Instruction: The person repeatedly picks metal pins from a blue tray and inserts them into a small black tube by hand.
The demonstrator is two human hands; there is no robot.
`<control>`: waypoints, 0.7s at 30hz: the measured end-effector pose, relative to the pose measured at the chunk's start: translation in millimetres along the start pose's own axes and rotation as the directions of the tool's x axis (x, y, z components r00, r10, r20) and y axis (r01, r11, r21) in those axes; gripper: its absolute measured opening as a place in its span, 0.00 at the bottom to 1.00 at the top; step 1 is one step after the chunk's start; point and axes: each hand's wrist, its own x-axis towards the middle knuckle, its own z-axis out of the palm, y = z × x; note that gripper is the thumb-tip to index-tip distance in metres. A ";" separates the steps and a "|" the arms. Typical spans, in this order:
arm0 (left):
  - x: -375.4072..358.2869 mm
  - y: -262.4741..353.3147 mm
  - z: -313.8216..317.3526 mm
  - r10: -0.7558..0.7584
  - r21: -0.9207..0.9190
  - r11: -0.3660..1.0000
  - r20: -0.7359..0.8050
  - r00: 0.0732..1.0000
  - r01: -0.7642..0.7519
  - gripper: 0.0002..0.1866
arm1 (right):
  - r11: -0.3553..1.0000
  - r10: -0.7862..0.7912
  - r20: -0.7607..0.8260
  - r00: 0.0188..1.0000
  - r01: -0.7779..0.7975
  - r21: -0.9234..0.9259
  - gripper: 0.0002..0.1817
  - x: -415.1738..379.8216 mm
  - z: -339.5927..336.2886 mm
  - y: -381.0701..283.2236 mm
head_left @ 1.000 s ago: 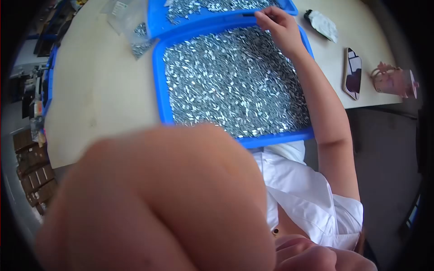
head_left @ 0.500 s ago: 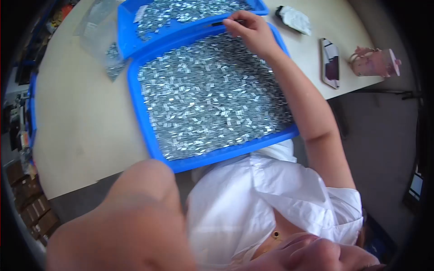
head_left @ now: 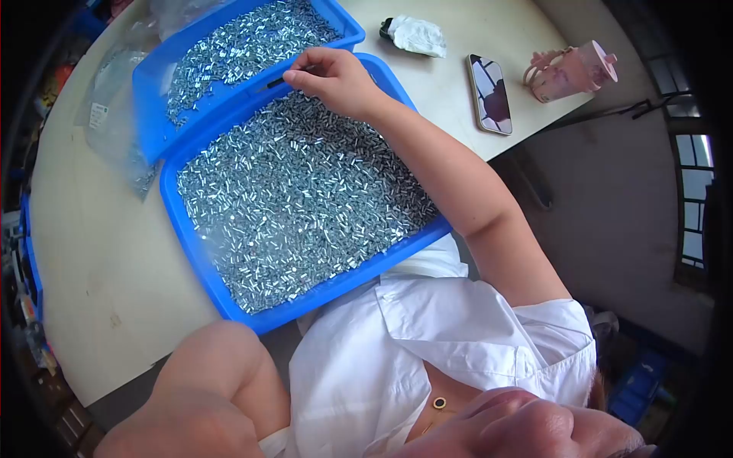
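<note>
My right hand is closed in a pinch around a thin dark stick-like tool, whose exact kind I cannot make out. It hovers over the far rim of the nearer blue tray. Short shiny metal pins fill this tray in a thick layer. A second blue tray adjoins it behind, with more pins spread over part of its bottom. At the lower left my left arm is bent up close to the camera; its hand lies outside the view.
Clear plastic bags, one holding some pins, lie left of the trays on the pale table. To the right are a crumpled white item, a phone and a pink cup near the table edge.
The camera view has turned, so the trays, phone and cup appear further left. My right hand keeps its pinch on the dark tool near the same rim.
</note>
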 end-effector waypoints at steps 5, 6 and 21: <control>-0.2 -0.4 -0.1 0.003 -0.022 1.000 0.020 1.000 -0.002 0.07 | 0.999 -0.038 -0.014 0.999 0.038 -0.004 0.09 1.8 0.3 4.7; 0.2 -0.5 -0.1 0.005 -0.028 1.000 0.022 1.000 -0.004 0.07 | 1.000 -0.010 0.003 1.000 0.010 -0.007 0.09 1.3 -0.9 6.2; -0.3 0.6 0.1 -0.013 -0.035 0.999 0.059 0.998 0.015 0.09 | 1.000 0.027 -0.001 1.000 -0.027 0.009 0.10 1.3 0.0 3.8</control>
